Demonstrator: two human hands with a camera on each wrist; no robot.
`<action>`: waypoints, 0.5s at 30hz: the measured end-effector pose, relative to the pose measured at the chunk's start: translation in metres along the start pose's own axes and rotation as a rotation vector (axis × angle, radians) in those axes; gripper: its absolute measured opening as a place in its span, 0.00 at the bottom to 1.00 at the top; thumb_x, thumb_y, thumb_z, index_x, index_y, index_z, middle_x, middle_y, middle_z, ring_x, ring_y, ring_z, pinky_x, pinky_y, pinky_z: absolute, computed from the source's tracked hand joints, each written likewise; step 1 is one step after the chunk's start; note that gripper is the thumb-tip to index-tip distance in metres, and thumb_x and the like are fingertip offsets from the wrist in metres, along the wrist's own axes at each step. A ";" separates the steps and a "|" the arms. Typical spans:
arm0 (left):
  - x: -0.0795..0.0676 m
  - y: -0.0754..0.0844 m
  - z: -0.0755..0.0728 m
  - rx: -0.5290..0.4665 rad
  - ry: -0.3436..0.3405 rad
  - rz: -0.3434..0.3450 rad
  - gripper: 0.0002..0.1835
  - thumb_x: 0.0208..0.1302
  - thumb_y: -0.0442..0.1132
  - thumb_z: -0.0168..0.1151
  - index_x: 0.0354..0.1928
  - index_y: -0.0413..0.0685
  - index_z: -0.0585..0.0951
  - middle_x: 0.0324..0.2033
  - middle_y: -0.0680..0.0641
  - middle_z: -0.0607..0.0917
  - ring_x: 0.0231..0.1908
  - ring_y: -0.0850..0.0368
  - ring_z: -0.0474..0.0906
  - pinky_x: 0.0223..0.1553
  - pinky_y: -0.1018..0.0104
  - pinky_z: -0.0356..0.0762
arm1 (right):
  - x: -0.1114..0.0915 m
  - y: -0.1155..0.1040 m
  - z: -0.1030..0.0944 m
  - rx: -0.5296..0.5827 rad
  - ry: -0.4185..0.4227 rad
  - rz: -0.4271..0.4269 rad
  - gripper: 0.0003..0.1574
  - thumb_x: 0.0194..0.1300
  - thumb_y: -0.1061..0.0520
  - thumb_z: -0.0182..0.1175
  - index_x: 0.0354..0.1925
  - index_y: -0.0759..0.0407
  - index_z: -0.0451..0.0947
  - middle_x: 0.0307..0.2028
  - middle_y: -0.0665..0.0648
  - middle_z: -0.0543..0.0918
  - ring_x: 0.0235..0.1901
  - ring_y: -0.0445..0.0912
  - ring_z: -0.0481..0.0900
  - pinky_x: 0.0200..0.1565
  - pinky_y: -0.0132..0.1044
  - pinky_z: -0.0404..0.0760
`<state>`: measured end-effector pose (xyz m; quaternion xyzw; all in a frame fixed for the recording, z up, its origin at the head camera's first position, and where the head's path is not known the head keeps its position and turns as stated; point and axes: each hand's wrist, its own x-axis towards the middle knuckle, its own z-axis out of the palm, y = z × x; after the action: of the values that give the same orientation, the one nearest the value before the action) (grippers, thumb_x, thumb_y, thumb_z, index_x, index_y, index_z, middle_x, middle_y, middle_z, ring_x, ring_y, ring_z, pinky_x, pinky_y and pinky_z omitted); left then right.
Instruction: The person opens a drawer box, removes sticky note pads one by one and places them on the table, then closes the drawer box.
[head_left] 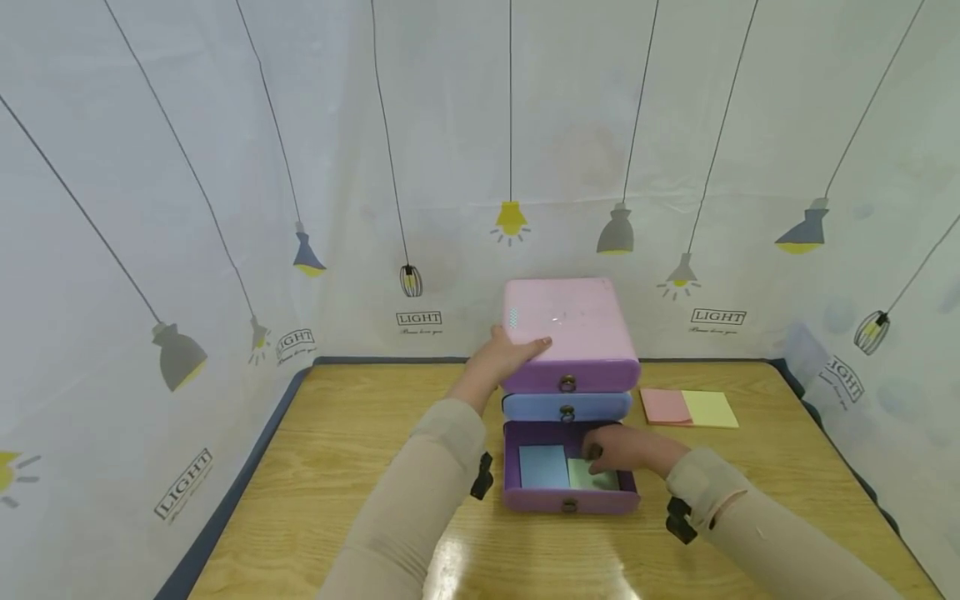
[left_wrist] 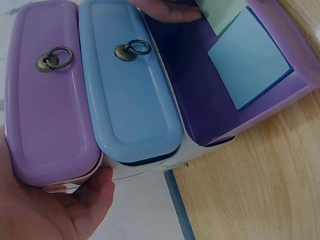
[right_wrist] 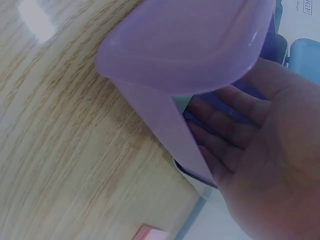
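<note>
A small three-tier drawer cabinet [head_left: 570, 321] with a pink top stands on the table. Its lowest purple drawer [head_left: 536, 500] is pulled out. Inside lie a blue sticky note pad [head_left: 543, 467] and, beside it, a green sticky note pad [head_left: 581, 477]. My left hand [head_left: 506, 362] grips the cabinet's upper left corner, thumb over the top and fingers against the side. My right hand [head_left: 630, 450] reaches into the open drawer, its fingertips over the green pad. In the right wrist view those fingers [right_wrist: 225, 125] look loosely bent, partly hidden by the drawer wall.
A pink sticky note pad [head_left: 665, 407] and a yellow one [head_left: 710, 409] lie side by side right of the cabinet. The blue middle drawer [left_wrist: 130, 85] and purple top drawer [left_wrist: 52, 110] are closed, each with a ring pull. A lamp-print curtain [head_left: 450, 167] hangs behind the wooden table [head_left: 360, 442].
</note>
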<state>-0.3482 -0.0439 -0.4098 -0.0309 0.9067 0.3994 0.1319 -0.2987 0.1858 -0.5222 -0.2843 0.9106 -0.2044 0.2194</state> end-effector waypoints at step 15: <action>0.005 -0.001 0.003 0.020 0.022 -0.012 0.65 0.52 0.78 0.55 0.77 0.43 0.40 0.69 0.34 0.64 0.64 0.37 0.66 0.59 0.43 0.67 | -0.003 -0.002 -0.004 0.072 0.008 -0.019 0.12 0.58 0.61 0.69 0.41 0.62 0.80 0.36 0.52 0.80 0.37 0.45 0.76 0.41 0.45 0.78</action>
<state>-0.3521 -0.0422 -0.4132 -0.0394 0.9118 0.3891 0.1248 -0.2976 0.1873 -0.5175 -0.2841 0.9009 -0.2401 0.2237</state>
